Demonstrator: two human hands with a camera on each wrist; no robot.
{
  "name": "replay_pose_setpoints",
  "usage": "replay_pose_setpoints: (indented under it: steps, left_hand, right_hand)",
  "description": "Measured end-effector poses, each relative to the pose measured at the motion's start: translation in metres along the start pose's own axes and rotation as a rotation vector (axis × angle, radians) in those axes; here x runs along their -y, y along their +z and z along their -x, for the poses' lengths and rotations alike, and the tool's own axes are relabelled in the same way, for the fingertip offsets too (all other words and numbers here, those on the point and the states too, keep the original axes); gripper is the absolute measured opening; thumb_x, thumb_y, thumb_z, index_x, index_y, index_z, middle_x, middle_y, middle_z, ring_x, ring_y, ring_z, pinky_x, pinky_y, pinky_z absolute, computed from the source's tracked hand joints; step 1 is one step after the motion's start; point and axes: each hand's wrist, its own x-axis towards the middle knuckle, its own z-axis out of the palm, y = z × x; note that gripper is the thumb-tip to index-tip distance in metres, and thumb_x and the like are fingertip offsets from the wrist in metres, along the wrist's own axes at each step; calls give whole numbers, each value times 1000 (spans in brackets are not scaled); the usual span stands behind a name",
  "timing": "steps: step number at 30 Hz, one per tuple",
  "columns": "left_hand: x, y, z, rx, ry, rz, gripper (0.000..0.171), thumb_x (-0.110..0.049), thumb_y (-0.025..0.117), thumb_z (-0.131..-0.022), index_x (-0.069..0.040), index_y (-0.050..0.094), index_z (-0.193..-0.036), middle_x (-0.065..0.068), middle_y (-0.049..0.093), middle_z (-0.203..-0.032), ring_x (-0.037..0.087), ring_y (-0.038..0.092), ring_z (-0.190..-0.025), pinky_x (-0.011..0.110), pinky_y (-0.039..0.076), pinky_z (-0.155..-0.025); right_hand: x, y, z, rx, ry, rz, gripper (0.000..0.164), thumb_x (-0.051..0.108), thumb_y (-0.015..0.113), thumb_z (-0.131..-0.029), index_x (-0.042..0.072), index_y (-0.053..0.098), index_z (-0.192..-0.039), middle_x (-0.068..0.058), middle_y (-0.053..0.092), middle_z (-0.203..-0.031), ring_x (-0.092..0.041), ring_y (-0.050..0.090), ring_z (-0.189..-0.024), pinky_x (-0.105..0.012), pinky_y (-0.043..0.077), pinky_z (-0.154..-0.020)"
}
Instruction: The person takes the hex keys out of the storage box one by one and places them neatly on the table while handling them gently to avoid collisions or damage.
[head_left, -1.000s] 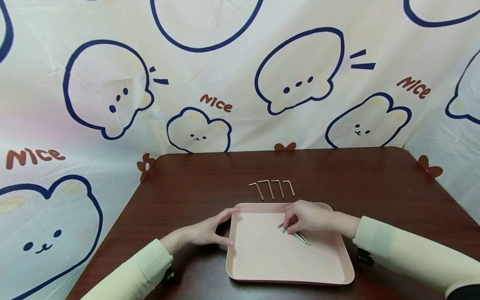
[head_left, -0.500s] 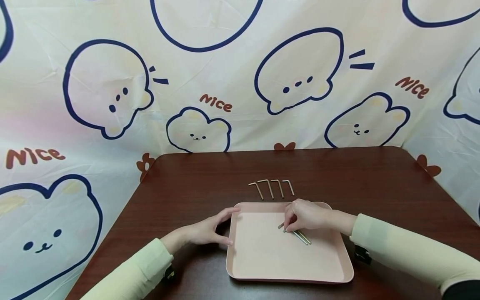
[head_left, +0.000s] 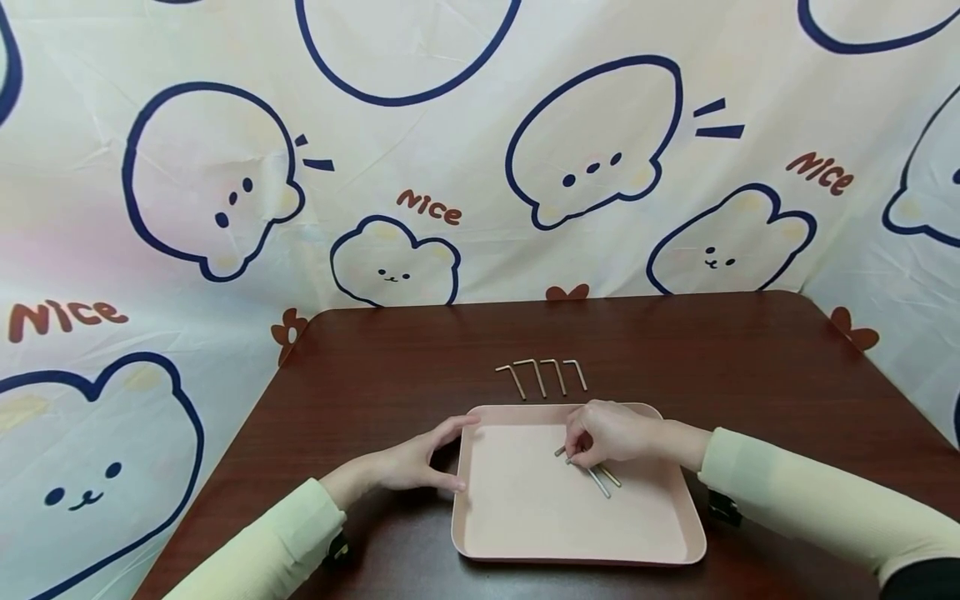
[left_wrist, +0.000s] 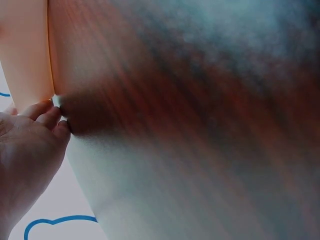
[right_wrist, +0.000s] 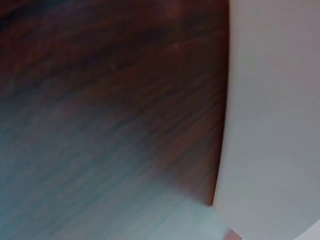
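A pale pink tray [head_left: 525, 508] lies near the front of the table. Over its upper right part my right hand [head_left: 615, 433] pinches a silver hex key [head_left: 599, 483] between thumb and fingertips, its long arm slanting down to the right. Beside it a second, more golden hex key [head_left: 612, 476] lies in the tray, partly hidden by the hand. My left hand [head_left: 416, 460] touches the tray's left side, thumb and fingers spread apart. In the left wrist view the fingertips [left_wrist: 50, 117] meet the tray's edge. The right wrist view shows only the tray's outer wall [right_wrist: 270, 110] and tabletop.
Behind the tray, several L-shaped hex keys [head_left: 553, 377] lie in a row on the dark brown wooden table [head_left: 375, 358]. A cartoon-printed cloth [head_left: 480, 150] hangs along the table's back and sides.
The silver hex key's lower end has swung left and toward me, opening a gap from the golden one. My left hand stays at the tray's side.
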Motion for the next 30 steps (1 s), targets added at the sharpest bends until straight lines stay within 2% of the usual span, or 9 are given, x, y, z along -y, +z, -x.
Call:
replay_pose_setpoints:
  steps: [3,6,10,14,18,24,30]
  left_hand:
    - [0,0,0,1,12,2,85,-19,77,-85,-15,24,-151,12,22,-158,24,18,-144,36,14,-113]
    - [0,1,1,-2,13,6,84,-18,77,-85,-15,24,-151,12,23,-158,24,18,-144,34,14,-112]
    - [-1,0,1,-7,-1,11,86,-17,79,-84,-16,25,-151,9,24,-157,18,18,-143,33,14,-113]
    - [-1,-1,1,-6,-10,9,86,-18,79,-83,-18,25,-151,6,24,-158,15,19,-143,37,14,-113]
    - [-1,-1,0,-4,-15,9,87,-17,79,-83,-18,25,-151,5,23,-158,15,18,-143,40,13,-113]
    - [-1,0,0,-3,-14,10,86,-17,79,-83,-17,25,-151,7,23,-158,15,18,-143,39,13,-113]
    - [0,-1,0,-4,-13,10,86,-18,79,-84,-19,25,-151,5,23,-158,15,18,-143,39,13,-113]
  right_hand:
    - [2,-1,0,-3,24,-29,14,9,75,-79,21,70,-74,20,53,-69,3,48,-63,-17,41,-56]
    - [5,-5,1,2,64,-105,13,7,75,-80,18,71,-76,18,55,-68,2,49,-62,-18,43,-56]
    - [8,-10,1,-9,116,-218,13,1,74,-81,13,73,-78,14,61,-69,0,52,-62,-20,46,-57]
    - [9,-16,-1,-52,91,-306,12,-5,73,-80,6,74,-79,9,65,-69,-2,55,-62,-21,48,-57]
    - [6,-22,-3,-67,38,-300,9,-4,74,-81,6,76,-82,7,69,-73,-1,59,-65,-22,52,-61]
    - [2,-31,-4,-79,-12,-290,8,-2,75,-82,5,77,-85,7,69,-76,-2,59,-66,-23,52,-61]
    - [1,-39,-5,-83,-2,-299,6,0,76,-82,3,77,-87,5,70,-77,-4,59,-67,-24,52,-61]
